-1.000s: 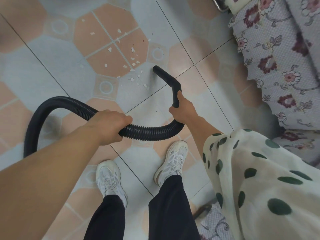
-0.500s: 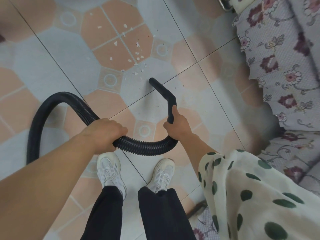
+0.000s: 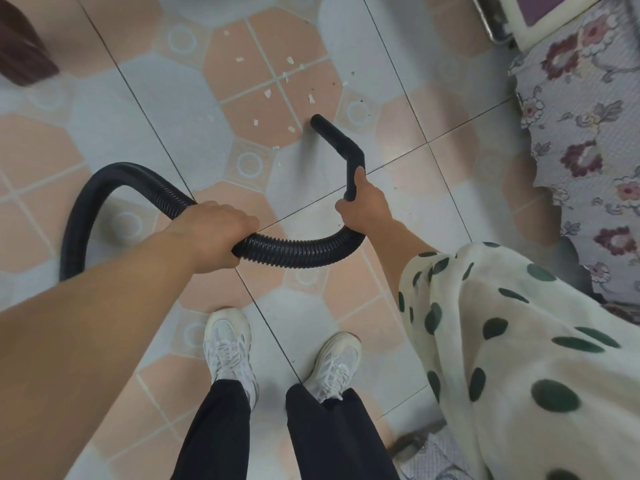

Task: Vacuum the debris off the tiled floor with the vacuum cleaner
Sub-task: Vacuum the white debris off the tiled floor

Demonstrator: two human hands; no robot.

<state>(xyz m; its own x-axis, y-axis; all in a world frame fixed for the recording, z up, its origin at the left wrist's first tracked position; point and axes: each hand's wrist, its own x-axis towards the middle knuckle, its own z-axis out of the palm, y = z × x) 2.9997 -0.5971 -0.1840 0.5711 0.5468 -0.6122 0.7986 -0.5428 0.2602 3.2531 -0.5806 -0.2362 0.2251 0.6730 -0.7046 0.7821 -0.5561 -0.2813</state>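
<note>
We are in the suction step. Our left hand [image 3: 211, 233] is curled tight round the ribbed hose [image 3: 298, 252], and our right hand [image 3: 363, 209] grips the rigid nozzle [image 3: 332, 136]. Its mouth sits at the near right edge of the white debris [image 3: 268, 93] scattered on the tiled floor [image 3: 173, 109]. Next, we judge, the mouth must sweep far and left across the scraps. Floral fabric [image 3: 588, 133] drapes at right.
</note>
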